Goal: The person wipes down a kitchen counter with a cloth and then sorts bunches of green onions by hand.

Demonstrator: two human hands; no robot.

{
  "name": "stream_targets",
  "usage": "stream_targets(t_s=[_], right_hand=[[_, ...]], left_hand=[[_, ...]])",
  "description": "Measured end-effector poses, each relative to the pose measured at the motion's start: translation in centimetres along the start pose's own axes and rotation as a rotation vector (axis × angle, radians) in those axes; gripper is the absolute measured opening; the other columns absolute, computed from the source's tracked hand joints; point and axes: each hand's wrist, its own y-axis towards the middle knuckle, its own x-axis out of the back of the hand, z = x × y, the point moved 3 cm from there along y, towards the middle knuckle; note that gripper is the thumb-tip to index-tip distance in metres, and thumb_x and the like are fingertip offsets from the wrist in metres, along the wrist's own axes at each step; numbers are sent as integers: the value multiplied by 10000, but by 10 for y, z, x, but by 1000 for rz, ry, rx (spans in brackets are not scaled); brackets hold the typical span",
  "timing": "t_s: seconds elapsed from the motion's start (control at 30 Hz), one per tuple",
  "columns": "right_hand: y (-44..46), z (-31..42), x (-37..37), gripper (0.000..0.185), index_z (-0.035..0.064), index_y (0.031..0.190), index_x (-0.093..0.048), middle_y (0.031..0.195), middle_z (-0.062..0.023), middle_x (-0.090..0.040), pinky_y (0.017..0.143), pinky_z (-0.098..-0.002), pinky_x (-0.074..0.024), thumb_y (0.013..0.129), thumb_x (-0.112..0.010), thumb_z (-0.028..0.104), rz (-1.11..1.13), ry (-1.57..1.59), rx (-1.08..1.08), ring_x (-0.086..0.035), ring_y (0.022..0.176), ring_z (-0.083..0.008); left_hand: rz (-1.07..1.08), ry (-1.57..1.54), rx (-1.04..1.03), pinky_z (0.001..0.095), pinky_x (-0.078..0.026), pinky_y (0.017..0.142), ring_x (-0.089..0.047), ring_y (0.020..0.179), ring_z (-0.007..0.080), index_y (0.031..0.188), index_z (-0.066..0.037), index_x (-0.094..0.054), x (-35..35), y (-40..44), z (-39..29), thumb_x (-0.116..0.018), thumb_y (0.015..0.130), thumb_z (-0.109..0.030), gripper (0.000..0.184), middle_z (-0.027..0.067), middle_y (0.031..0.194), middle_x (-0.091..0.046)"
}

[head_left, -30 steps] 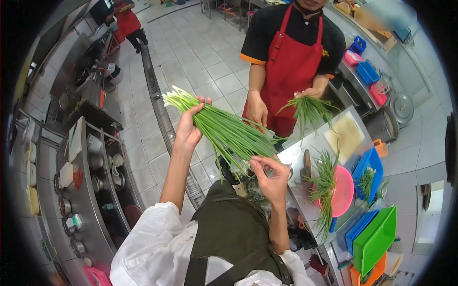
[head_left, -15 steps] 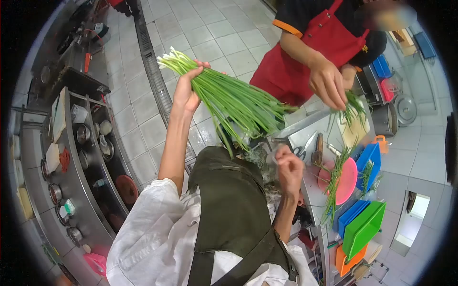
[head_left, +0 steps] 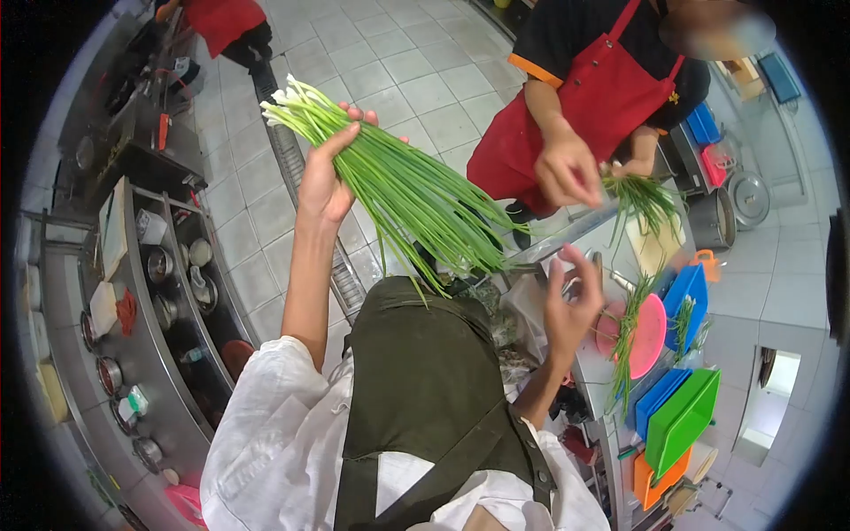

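A thick bunch of green onions (head_left: 416, 190) is gripped near its white ends by my left hand (head_left: 329, 168). Its green tips fan out to the right, above my dark apron. My right hand (head_left: 571, 305) is raised near the counter's edge, fingers apart and nothing visible in them. Below it, loose green onions (head_left: 627, 341) lie across a pink basin (head_left: 651, 336). Opposite me, a co-worker in a red apron holds a smaller bunch of green onions (head_left: 645, 199) in one hand; their other hand (head_left: 567, 168) is stretched toward my bunch.
On the steel counter are a cutting board (head_left: 655, 243), a blue tray (head_left: 686, 301) and a green bin (head_left: 682, 420). Steel shelving (head_left: 168, 354) with bowls runs along the left. A floor drain (head_left: 292, 159) crosses the tiles. Another person (head_left: 226, 22) stands at the upper left.
My left hand has shifted left with the bunch. My right hand has moved right and its fingers have spread. The co-worker's hand has moved left, away from the smaller bunch.
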Motion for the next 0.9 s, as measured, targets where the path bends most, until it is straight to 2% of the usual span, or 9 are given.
stream_targets(t_s=[0.03,0.1,0.17,0.27,0.4,0.7,0.9], right_hand=[[2,28,4,199,10,996,-672,921,-102,-666,694,-283,-474,796,-667,15,-38,42,75,-571,729,-188],[3,64,-9,196,52,953,-696,1014,-74,-652,730,-300,-466,763,-683,4,120,155,432,-550,822,-205],[7,79,-32,222,85,944,-708,1111,-74,-619,792,-337,-448,738,-696,3,298,16,559,-515,925,-243],[10,63,-48,236,109,961,-714,1162,-79,-596,842,-365,-427,742,-700,21,314,56,493,-486,959,-269],[8,58,-45,241,101,987,-711,1174,-84,-596,826,-346,-417,759,-683,28,357,85,444,-487,940,-259],[10,65,-42,207,74,981,-707,1175,-88,-595,816,-343,-412,787,-650,29,374,104,519,-480,916,-250],[9,70,-41,165,65,938,-711,1167,-93,-601,819,-346,-418,776,-681,50,368,157,471,-489,917,-256]], left_hand=[[3,31,-6,663,-385,1006,-557,1085,203,1171,-101,-466,-1,-1,2,-510,888,59,328,22,1038,-560],[8,33,22,662,-388,1005,-556,1087,200,1172,-103,-466,0,1,9,-507,888,60,330,19,1039,-560],[11,41,40,661,-391,1004,-555,1089,196,1173,-104,-466,-1,0,12,-504,888,60,331,16,1040,-560],[38,25,65,656,-396,1004,-554,1089,184,1164,-108,-473,-7,0,18,-501,888,61,324,9,1039,-561],[41,16,99,644,-406,1005,-551,1088,171,1143,-112,-486,-12,-1,20,-499,893,52,299,-9,1026,-562],[74,23,118,630,-418,1004,-553,1066,163,1143,-116,-488,-16,-4,21,-497,902,37,286,-20,1009,-564],[48,24,128,634,-420,1002,-554,1071,164,1146,-120,-489,-20,-6,23,-502,901,41,294,-21,1007,-563]])
